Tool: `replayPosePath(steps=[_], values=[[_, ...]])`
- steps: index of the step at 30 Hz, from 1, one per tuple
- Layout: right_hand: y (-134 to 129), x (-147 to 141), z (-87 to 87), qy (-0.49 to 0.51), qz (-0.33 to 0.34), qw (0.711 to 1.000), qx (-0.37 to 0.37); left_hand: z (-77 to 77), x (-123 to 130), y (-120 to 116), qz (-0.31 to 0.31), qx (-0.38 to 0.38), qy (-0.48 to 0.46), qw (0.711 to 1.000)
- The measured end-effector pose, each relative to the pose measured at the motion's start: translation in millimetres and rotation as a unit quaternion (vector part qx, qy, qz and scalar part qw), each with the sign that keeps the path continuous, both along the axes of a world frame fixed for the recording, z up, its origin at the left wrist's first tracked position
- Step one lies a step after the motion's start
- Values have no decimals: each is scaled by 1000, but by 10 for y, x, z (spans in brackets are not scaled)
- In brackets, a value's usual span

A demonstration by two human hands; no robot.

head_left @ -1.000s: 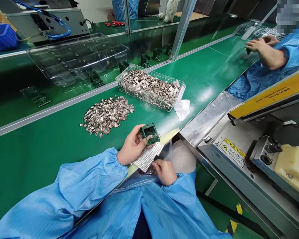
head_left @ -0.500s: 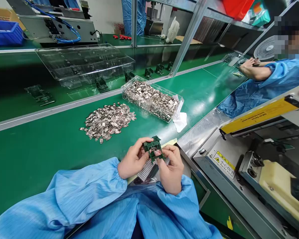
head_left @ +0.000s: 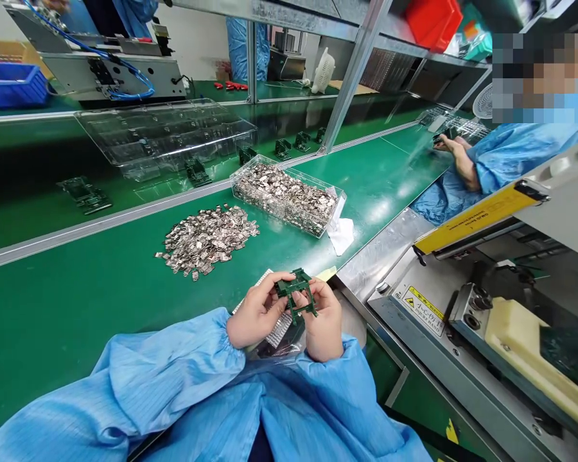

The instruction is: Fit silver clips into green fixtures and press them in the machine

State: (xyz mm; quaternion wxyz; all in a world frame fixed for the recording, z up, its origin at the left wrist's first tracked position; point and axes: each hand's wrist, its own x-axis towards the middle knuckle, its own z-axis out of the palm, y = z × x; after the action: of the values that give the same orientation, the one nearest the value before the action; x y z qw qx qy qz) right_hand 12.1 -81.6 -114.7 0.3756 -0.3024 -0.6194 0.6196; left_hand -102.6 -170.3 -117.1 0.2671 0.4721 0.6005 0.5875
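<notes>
Between my two hands is a dark green plastic frame [head_left: 296, 292], held above the front edge of the green table. My left hand [head_left: 256, 310] grips its left side between thumb and fingers. On the right side, my right hand [head_left: 324, 321] has its fingers closed round the frame, with the thumb near its middle. Beyond my hands lies a loose pile of small silvery metal pieces [head_left: 207, 237]. Behind it to the right, a clear plastic box [head_left: 289, 196] is full of similar pieces. A keypad-like strip [head_left: 279, 330] shows partly below my hands.
More green frames [head_left: 84, 194] sit on the far strip, near a clear tray [head_left: 168, 131]. A metal machine [head_left: 426, 305] with a yellow bar stands at the right. Behind it a person in blue [head_left: 505, 151] handles something. A white scrap [head_left: 341, 236] lies beside the box.
The green frame has turned a little between my hands, and my right fingers have shifted behind it. The view has moved slightly. The other person's hands are lower and further left.
</notes>
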Motion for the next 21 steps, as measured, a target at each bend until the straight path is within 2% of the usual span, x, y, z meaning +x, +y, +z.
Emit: replayPosePath(steps=[3, 6, 9, 11, 13, 14, 16, 17, 19, 20, 21], values=[[89, 166, 61, 23, 54, 998, -8, 84, -6, -22, -22, -27, -51, 998], [174, 454, 189, 8, 122, 987, 100, 299, 37, -52, -71, -64, -56, 994], [206, 814, 337, -1, 167, 964, 206, 596, 122, -8, -183, -120, 10, 976], [219, 1102, 412, 19, 145, 958, 246, 775, 176, 147, -281, -143, 52, 948], [248, 1461, 455, 33, 77, 962, 258, 910, 272, 442, -366, -141, 78, 916], [268, 1671, 467, 36, 20, 966, 255, 961, 360, 633, -390, -126, 90, 908], [317, 2133, 485, 46, -155, 955, 247, 1040, 640, 1061, -398, -62, 129, 906], [348, 2369, 493, 52, -266, 931, 245, 1071, 828, 1279, -394, -14, 158, 905], [424, 2805, 512, 54, -462, 854, 234, 1120, 1261, 1691, -385, 76, 222, 892], [470, 2989, 522, 44, -524, 820, 227, 1140, 1484, 1876, -382, 101, 247, 885], [519, 3145, 533, 26, -558, 799, 221, 1158, 1696, 2043, -380, 107, 266, 880]])
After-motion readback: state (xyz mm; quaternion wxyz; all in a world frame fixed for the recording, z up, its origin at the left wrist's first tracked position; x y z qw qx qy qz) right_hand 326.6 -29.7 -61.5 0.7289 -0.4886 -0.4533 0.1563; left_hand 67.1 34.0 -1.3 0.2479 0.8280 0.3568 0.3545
